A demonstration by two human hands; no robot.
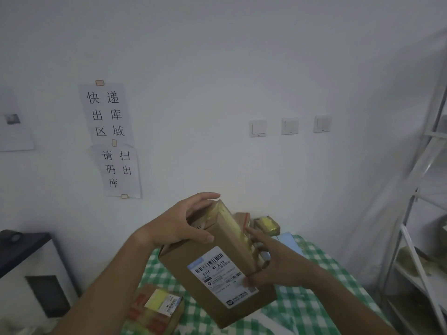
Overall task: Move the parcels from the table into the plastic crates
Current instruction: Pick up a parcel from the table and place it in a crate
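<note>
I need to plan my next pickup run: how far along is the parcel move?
Done: cannot tell, no crate is in view. In hand: a brown parcel, held above the table by left hand and right hand. Left: a lower-left parcel and a small far parcel.

Box (212, 269) above table (314, 308) — parcel (157, 308) lower left, shelf (420, 213) right

Paper signs (110, 114) (taped up) and three switches (290, 126) on the wall; metal shelving (420, 213) at right.
</note>
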